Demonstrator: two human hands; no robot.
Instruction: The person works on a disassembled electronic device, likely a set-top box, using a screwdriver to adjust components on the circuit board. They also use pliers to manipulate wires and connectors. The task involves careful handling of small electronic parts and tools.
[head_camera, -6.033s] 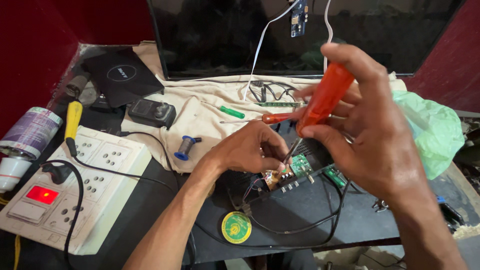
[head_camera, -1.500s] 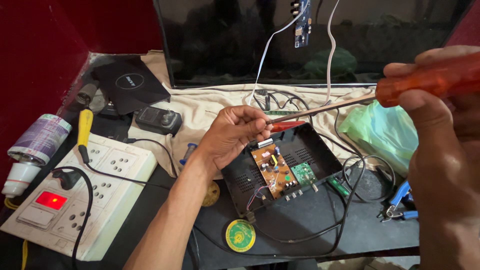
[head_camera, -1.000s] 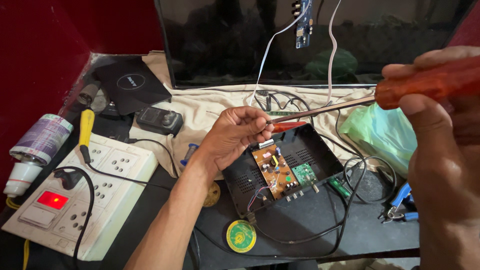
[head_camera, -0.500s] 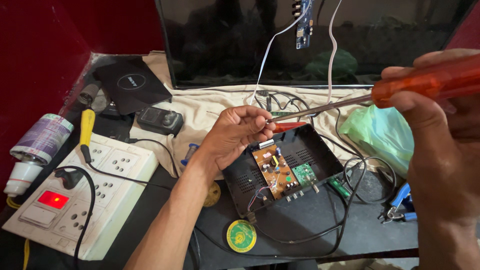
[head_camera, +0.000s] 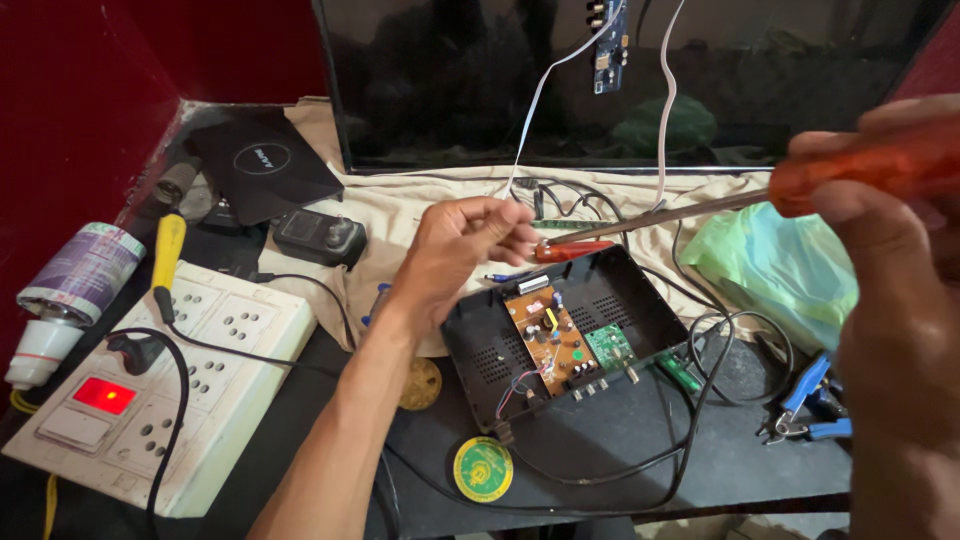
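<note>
The right hand (head_camera: 900, 270) is closed round the orange translucent plastic handle of a long screwdriver (head_camera: 860, 175), whose grey metal shaft slants down and left to the fingertips of the left hand (head_camera: 470, 245). The left hand's fingers are drawn together in a pinch at the shaft's tip; whether anything small sits between them cannot be told. Both meet just above the open black plastic electronics box (head_camera: 575, 335), which lies on the dark table (head_camera: 640, 460) with a brown circuit board (head_camera: 550, 338) and a small green board (head_camera: 608, 345) inside. Just behind the box lies a red-handled tool (head_camera: 565, 250) on beige cloth (head_camera: 400, 215). Right of the box are a green plastic bag (head_camera: 775, 270) and blue-handled pliers (head_camera: 805, 405). Far left of the box sits a white power strip (head_camera: 170, 390) with a red lit switch.
</note>
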